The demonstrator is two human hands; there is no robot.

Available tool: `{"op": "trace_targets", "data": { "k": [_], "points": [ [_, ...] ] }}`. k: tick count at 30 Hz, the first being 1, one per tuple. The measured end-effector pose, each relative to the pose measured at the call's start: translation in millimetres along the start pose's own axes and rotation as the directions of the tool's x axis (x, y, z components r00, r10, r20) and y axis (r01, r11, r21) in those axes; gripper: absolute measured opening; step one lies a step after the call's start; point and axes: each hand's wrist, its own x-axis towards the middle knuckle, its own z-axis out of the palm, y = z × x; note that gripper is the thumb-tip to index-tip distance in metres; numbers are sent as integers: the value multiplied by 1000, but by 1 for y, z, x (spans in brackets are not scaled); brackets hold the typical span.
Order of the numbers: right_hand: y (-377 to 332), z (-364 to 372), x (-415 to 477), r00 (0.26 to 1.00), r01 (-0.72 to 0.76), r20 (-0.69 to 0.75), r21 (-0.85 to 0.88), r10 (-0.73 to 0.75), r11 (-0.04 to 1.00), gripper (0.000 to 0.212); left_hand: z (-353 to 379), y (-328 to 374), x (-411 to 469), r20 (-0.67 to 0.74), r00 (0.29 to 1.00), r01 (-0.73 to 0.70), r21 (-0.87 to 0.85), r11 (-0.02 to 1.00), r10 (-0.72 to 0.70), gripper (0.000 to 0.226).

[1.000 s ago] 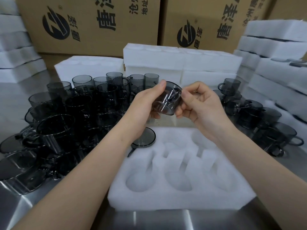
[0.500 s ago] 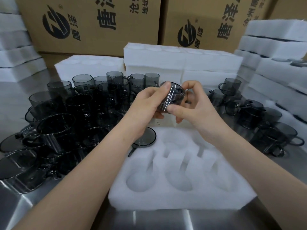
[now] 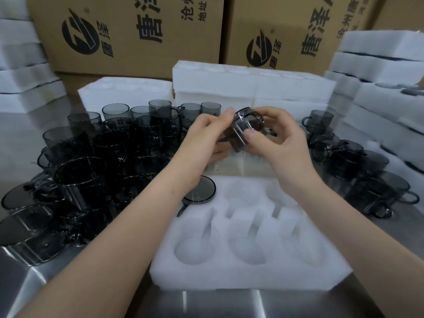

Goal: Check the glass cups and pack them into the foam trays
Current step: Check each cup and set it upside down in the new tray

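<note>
A smoky grey glass cup [image 3: 243, 131] with a handle is held tilted in the air above the far edge of a white foam tray [image 3: 247, 239]. My left hand [image 3: 204, 138] grips its left side and my right hand [image 3: 275, 138] pinches it from the right, thumb on its wall. The tray lies on the steel table in front of me; one cup [image 3: 199, 191] sits in its far-left pocket, the other pockets hold nothing. Many more grey cups [image 3: 96, 157] crowd the table on the left, and a smaller group of cups [image 3: 358, 161] stands on the right.
Stacked white foam trays [image 3: 252, 88] stand behind the cups, with more foam stacks at the right [image 3: 385, 65] and far left [image 3: 20, 72]. Brown printed cardboard boxes [image 3: 137, 33] form the back wall. The steel table edge [image 3: 206, 304] runs along the bottom.
Both hands have turned the cup between them; its handle has rotated toward the top right, and my right thumb has shifted onto the cup's wall.
</note>
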Motion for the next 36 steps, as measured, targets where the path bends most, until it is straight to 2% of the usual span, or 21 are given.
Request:
{"op": "trace_targets", "data": {
  "k": [2, 4, 7, 10, 12, 17, 22, 24, 30, 36],
  "points": [
    [-5, -4, 2, 998, -20, 61, 19, 18, 1000, 35, -4, 0, 1, -57, 998, -2, 77, 997, 7, 43],
    [-13, -11, 3, 976, -41, 213, -22, 45, 999, 39, -8, -2, 4, -173, 985, 0, 110, 994, 20, 40],
    [-31, -21, 3, 857, 21, 497, -289, 132, 957, 41, -8, -7, 5, -198, 980, 12, 148, 989, 18, 26],
    [-42, -15, -2, 729, 219, 635, -572, 257, 791, 46, -6, -9, 5, -166, 986, 25, 219, 975, 12, 18],
    [-46, -9, -5, 695, 303, 652, -648, 303, 698, 46, -7, -9, 4, -154, 988, 31, 252, 967, 8, 17],
    [-59, -4, -10, 684, 360, 625, -738, 377, 571, 51, -9, -11, 5, -129, 991, 59, 285, 957, -22, 15],
    [-58, 8, -15, 647, 488, 646, -758, 404, 432, 57, -9, -13, 7, -144, 989, 72, 287, 955, -31, 16],
    [-59, 7, -15, 622, 505, 665, -744, 413, 437, 57, -9, -14, 7, -153, 988, 79, 293, 953, -34, 17],
    [-54, 0, -15, 588, 426, 658, -746, 469, 512, 63, -9, -16, 8, -152, 988, 79, 314, 946, -32, 17],
    [-44, 0, -23, 553, 387, 639, -766, 535, 514, 60, -7, -16, 8, -149, 988, 80, 319, 944, -33, 19]
  ]
}}
